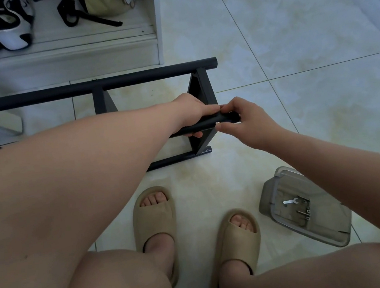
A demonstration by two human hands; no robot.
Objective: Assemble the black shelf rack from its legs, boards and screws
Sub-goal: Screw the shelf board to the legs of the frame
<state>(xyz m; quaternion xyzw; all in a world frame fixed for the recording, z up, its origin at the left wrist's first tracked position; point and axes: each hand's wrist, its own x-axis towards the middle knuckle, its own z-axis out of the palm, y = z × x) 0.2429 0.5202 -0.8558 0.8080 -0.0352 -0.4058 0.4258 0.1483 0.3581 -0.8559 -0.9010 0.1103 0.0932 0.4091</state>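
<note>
Black metal, the rack [95,86] lies on its side on the pale tile floor [290,35], just ahead of the seated person's knees, with one long tube at the back by the cabinet [101,56] and another low at the front. The left hand [192,112] is wrapped round the raised near tube [208,122], steadying it where the end board [202,94] meets it. The right hand [248,122] pinches that tube's tip between thumb and fingers; a small bright speck shows there, perhaps a screw head, though it is too small to be sure. To me this looks like the step of fastening this tube to the end board, with the frame already largely joined. The next move, I would say, calls for keeping the tube lined up with its hole while a screw is started by hand, then reaching down for the wrench [289,201]. It lies with the spare screws [306,215] in a clear tub [274,195] on the floor by the right foot. Both feet are in tan slippers [153,215], and shoes [9,29] sit in the cabinet beyond.
</note>
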